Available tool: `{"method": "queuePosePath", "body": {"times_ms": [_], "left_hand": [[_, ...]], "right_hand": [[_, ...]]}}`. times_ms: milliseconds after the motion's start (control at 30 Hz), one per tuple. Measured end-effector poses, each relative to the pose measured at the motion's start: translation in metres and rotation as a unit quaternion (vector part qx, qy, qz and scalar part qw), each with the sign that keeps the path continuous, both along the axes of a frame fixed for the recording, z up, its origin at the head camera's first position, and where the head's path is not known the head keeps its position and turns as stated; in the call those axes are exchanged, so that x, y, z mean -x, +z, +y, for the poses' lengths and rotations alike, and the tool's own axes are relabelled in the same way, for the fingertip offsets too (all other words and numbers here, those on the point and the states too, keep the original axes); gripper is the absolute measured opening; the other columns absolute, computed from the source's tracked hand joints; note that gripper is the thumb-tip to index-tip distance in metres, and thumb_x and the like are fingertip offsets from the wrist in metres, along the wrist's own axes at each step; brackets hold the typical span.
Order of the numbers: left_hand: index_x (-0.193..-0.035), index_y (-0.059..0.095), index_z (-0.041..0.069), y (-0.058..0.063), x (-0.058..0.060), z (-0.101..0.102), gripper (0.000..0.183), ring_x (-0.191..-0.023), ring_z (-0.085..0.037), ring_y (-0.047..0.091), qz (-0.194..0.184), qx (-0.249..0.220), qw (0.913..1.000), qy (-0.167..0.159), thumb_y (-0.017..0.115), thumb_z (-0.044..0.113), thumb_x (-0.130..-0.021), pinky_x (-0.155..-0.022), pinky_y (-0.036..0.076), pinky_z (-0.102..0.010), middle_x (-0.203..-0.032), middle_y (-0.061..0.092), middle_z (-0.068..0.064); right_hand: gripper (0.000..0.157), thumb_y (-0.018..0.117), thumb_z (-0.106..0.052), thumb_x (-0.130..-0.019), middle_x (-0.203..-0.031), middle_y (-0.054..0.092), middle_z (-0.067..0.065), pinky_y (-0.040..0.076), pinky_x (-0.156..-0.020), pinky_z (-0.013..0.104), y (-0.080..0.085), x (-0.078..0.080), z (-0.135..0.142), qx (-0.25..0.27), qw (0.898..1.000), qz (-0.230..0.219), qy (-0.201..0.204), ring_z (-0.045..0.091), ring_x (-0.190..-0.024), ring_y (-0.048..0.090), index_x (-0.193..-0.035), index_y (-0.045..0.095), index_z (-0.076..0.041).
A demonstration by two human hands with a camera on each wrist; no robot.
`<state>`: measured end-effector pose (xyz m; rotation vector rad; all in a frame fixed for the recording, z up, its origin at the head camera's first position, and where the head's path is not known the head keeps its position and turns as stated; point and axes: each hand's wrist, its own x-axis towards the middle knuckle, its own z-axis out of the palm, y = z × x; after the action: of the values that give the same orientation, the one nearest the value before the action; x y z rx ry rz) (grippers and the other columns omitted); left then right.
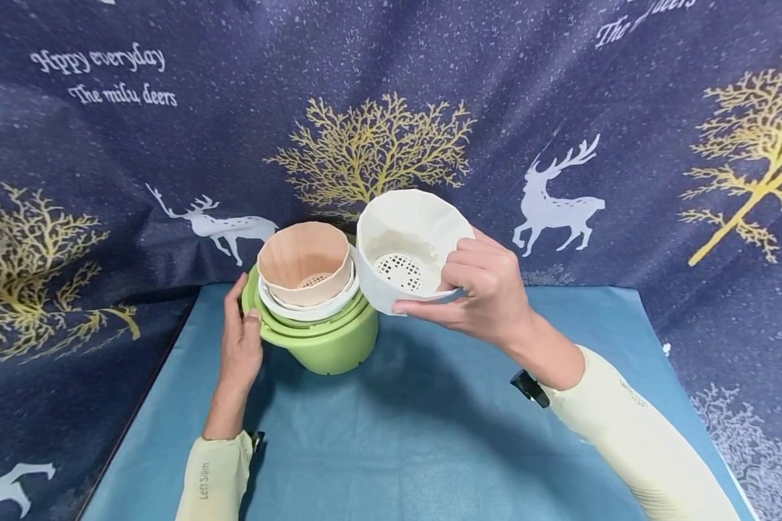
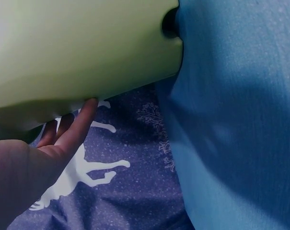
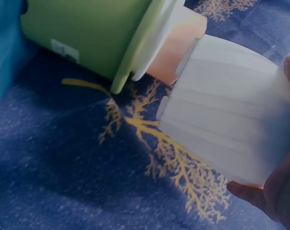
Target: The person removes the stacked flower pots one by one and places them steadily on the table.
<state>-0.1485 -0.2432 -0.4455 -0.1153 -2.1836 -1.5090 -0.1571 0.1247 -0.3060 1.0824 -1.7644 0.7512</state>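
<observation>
My right hand (image 1: 492, 289) pinches the rim of a white faceted flowerpot (image 1: 423, 217), thumb outside and fingers over the edge. It is held up and tilted, so its bottom full of drain holes shows in the head view. To its left, a large green flowerpot (image 1: 332, 351) stands on the table with smaller pots nested in it. On top of that stack sits a peach flowerpot (image 1: 296, 260), inside another white pot (image 1: 313, 312). My left hand (image 1: 240, 344) grips the green pot's left rim; its fingers reach along the pot's outside in the left wrist view (image 2: 82, 122).
A blue cloth (image 1: 391, 449) covers the table. Behind it hangs a dark blue curtain (image 1: 430, 58) printed with white deer and yellow trees. The stack stands near the table's back edge. Black straps show at both wrists.
</observation>
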Motion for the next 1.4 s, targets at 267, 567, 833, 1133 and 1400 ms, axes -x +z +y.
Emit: {"method": "queuePosePath", "body": {"times_ms": [267, 567, 833, 1133, 1400], "left_hand": [[-0.167, 0.033, 0.013, -0.019, 0.009, -0.014, 0.061, -0.153, -0.024, 0.033, 0.010, -0.004, 0.9998, -0.015, 0.041, 0.009, -0.107, -0.116, 0.025, -0.017, -0.171, 0.032, -0.006], [-0.167, 0.033, 0.014, -0.018, 0.010, -0.013, 0.061, -0.152, -0.023, 0.033, 0.008, -0.007, 0.9998, -0.019, 0.041, 0.010, -0.106, -0.116, 0.026, -0.017, -0.171, 0.032, -0.007], [-0.167, 0.034, 0.019, -0.018, 0.009, -0.013, 0.062, -0.153, -0.019, 0.032, -0.003, 0.004, 1.0000, -0.008, 0.041, 0.009, -0.106, -0.117, 0.026, -0.018, -0.171, 0.032, -0.003], [-0.167, 0.032, 0.018, -0.020, 0.010, -0.014, 0.061, -0.152, -0.020, 0.033, -0.005, -0.005, 0.9998, -0.019, 0.041, 0.011, -0.107, -0.116, 0.027, -0.018, -0.171, 0.031, -0.003], [-0.167, 0.031, 0.019, -0.018, 0.010, -0.014, 0.062, -0.153, -0.021, 0.033, -0.012, -0.005, 0.9997, -0.019, 0.040, 0.010, -0.107, -0.115, 0.027, -0.017, -0.171, 0.030, -0.003]], "right_hand": [[0.071, 0.090, -0.054, -0.080, -0.053, 0.033, -0.006, 0.055, -0.083, 0.053, -0.016, 0.002, 0.014, -0.018, 1.000, -0.014, -0.019, 0.014, -0.054, 0.032, -0.054, 0.034, -0.019], [0.068, 0.089, -0.055, -0.080, -0.055, 0.035, -0.006, 0.055, -0.082, 0.053, -0.036, 0.010, 0.026, -0.036, 0.998, -0.025, -0.049, 0.014, -0.055, 0.032, -0.054, 0.038, -0.018], [0.070, 0.089, -0.056, -0.078, -0.054, 0.034, -0.006, 0.057, -0.083, 0.054, -0.058, 0.019, 0.034, -0.051, 0.995, -0.029, -0.077, 0.014, -0.053, 0.033, -0.053, 0.036, -0.019], [0.070, 0.089, -0.057, -0.077, -0.052, 0.036, -0.005, 0.056, -0.086, 0.058, -0.098, 0.036, 0.041, -0.054, 0.994, -0.041, -0.082, 0.017, -0.051, 0.036, -0.051, 0.037, -0.019], [0.068, 0.090, -0.059, -0.074, -0.053, 0.038, -0.006, 0.055, -0.083, 0.055, -0.131, 0.052, 0.046, -0.082, 0.987, -0.082, -0.110, 0.017, -0.051, 0.038, -0.051, 0.039, -0.020]]}}
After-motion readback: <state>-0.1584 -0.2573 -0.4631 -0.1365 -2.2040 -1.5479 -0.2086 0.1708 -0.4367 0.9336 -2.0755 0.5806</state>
